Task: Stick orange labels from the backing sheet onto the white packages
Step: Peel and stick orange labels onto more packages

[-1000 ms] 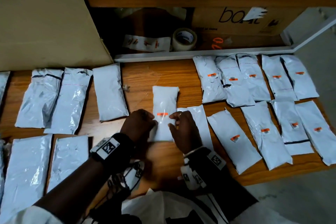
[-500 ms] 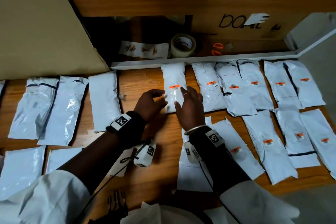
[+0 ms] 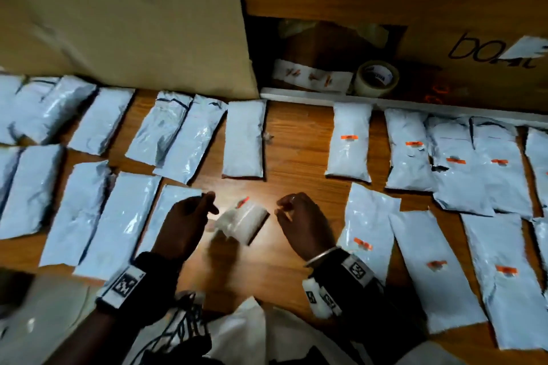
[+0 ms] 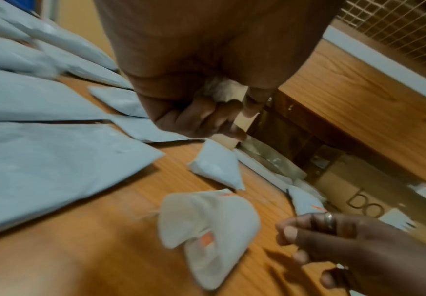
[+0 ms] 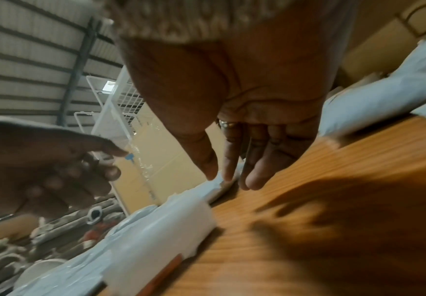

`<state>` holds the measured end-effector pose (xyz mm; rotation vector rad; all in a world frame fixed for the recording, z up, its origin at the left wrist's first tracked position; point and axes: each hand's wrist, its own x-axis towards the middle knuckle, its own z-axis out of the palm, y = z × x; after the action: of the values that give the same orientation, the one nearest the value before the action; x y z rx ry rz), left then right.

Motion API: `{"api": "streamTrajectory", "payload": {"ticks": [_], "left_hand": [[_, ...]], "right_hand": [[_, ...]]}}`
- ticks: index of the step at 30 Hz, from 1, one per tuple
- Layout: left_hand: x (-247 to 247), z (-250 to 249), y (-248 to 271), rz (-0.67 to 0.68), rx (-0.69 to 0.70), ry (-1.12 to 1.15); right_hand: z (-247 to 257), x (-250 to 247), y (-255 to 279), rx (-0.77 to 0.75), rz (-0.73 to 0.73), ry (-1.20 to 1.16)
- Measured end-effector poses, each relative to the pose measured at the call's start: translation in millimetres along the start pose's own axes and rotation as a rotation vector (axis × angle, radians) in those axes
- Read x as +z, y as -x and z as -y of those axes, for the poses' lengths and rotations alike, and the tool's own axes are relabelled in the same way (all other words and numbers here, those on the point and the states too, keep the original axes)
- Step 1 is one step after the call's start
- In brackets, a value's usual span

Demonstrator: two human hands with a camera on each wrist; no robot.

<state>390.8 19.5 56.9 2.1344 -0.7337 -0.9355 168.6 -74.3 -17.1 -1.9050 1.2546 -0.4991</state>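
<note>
The curled backing sheet with orange labels lies on the wooden table between both hands; labelled packages sit at 1 to 4 o'clock, the unlabelled packages at 8 to 12 o'clock. The left hand has its fingers curled around a small white scrap, and the right hand hangs relaxed and empty. The step in hand appears to be fetching the next label, which calls for gripping the sheet and peeling one label free

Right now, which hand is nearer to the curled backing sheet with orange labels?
Left. The left hand is right beside the curled backing sheet, at its left edge. The right hand is apart from it, wood showing between.
</note>
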Motion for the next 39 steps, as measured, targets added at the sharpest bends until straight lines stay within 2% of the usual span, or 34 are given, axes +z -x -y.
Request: {"api": "streamTrajectory", "payload": {"ticks": [3, 6, 8, 12, 16, 18, 20, 22, 24, 25, 28, 30, 32, 35, 37, 39], "left_hand": [[-12, 27, 10, 0.032, -0.020, -0.036], [-18, 37, 7, 0.111, -0.149, 0.047], [-24, 38, 0, 0.170, -0.162, 0.074], [-41, 35, -30, 0.299, -0.168, 0.148], [-55, 31, -68, 0.423, -0.131, 0.126], [-52, 28, -88, 0.463, -0.074, 0.151], [-42, 27, -109, 0.474, 0.056, 0.118], [-27, 21, -127, 0.465, 0.240, -0.023], [-12, 9, -138, 0.457, 0.361, -0.131], [-4, 4, -141, 0.441, 0.377, -0.160], [14, -2, -148, 0.328, 0.294, -0.187], [22, -2, -151, 0.250, 0.185, -0.174], [27, -2, -153, 0.222, 0.138, -0.217], [28, -4, -150, 0.287, 0.158, -0.288], [25, -2, -143, 0.316, 0.166, -0.330], [17, 5, -125, 0.330, 0.174, -0.361]], "right_hand": [[16, 14, 1, 0.004, 0.034, -0.032], [31, 25, 1, 0.042, 0.045, 0.002], [39, 31, -1, 0.070, 0.053, 0.033], [52, 30, -11, 0.217, -0.024, 0.029], [56, 23, -23, 0.371, -0.205, -0.029], [55, 17, -31, 0.437, -0.393, -0.100], [54, 5, -39, 0.481, -0.640, -0.166], [49, -3, -44, 0.516, -0.825, -0.177], [45, -2, -47, 0.551, -0.876, -0.231], [47, 1, -47, 0.575, -0.876, -0.259], [59, 13, -44, 0.510, -0.936, -0.118], [69, 26, -40, 0.400, -0.873, -0.033], [77, 42, -41, 0.338, -0.648, -0.010], [78, 63, -52, 0.358, -0.314, -0.110], [77, 68, -49, 0.385, -0.239, -0.137], [72, 66, -32, 0.398, -0.251, -0.159]]}}
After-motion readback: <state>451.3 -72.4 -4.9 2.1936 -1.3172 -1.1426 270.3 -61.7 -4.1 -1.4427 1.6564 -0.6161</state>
